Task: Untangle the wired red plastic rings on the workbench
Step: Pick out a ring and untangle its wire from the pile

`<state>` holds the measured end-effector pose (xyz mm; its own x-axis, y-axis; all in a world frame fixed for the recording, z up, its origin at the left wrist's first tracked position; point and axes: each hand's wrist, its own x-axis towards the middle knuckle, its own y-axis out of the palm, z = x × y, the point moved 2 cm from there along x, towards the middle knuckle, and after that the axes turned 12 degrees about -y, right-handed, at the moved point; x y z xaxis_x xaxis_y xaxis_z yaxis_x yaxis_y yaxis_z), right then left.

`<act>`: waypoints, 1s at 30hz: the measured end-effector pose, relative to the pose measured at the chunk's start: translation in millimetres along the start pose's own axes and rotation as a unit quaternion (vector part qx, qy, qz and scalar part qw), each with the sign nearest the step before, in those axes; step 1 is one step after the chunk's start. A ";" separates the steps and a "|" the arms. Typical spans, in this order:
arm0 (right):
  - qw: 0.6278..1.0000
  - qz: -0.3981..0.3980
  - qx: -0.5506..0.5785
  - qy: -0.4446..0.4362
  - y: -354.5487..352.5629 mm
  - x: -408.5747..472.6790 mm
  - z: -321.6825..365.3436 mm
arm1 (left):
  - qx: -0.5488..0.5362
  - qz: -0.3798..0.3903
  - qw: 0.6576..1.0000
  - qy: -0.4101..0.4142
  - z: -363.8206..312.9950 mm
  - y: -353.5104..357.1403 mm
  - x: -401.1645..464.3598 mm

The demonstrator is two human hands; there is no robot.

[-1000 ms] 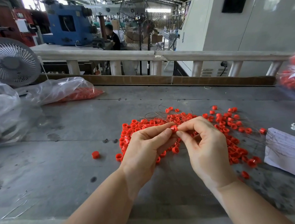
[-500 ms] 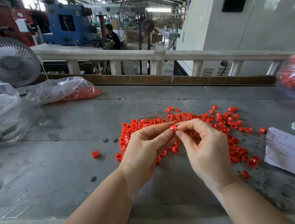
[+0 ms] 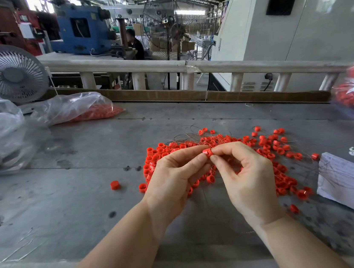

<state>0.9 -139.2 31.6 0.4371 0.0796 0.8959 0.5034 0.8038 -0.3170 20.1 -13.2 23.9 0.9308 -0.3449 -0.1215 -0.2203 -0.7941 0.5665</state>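
Grey workbench [image 3: 89, 189], strewn mid-right with tangled pile of wired red rings [image 3: 269, 151]. Above the pile, left hand [image 3: 172, 176] and right hand [image 3: 248, 178], fingertips curled together, both pinching one red ring [image 3: 207, 152]. Lone loose ring [image 3: 114, 185] well left.

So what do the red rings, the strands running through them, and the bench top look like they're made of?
Red rings: likely moulded plastic, uniform colour, slight gloss. Strands: thin dark wire, probably metal, holding springy curves. Bench top: grey and scuffed, possibly sheet metal; hard to confirm.
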 end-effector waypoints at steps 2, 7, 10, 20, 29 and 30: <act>1.000 0.001 -0.003 -0.004 0.0 0.1 -0.3 | -0.010 0.001 1.000 -0.009 -0.5 -0.8 0.1; 1.000 0.008 -0.007 -0.007 -0.1 -0.3 -1.6 | -0.015 0.010 1.000 -0.023 -1.9 -0.9 -0.8; 1.000 0.010 -0.010 -0.011 -0.1 0.0 -1.3 | -0.009 0.004 1.000 -0.020 -0.7 -0.1 -0.1; 1.000 0.015 -0.012 -0.011 -0.5 1.5 -0.4 | -0.006 0.004 1.000 -0.018 -0.3 -1.3 0.5; 1.000 0.006 0.001 -0.018 -1.6 2.2 1.3 | -0.002 0.001 1.000 -0.002 -0.7 -0.8 -0.2; 1.000 0.007 0.002 -0.018 -1.7 2.2 1.3 | -0.002 0.001 1.000 -0.001 -0.9 -0.8 -0.3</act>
<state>0.0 -139.6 34.6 0.4168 0.1125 0.9020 0.4945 0.8046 -0.3288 20.2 -12.0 24.2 0.9300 -0.3467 -0.1218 -0.2203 -0.7913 0.5703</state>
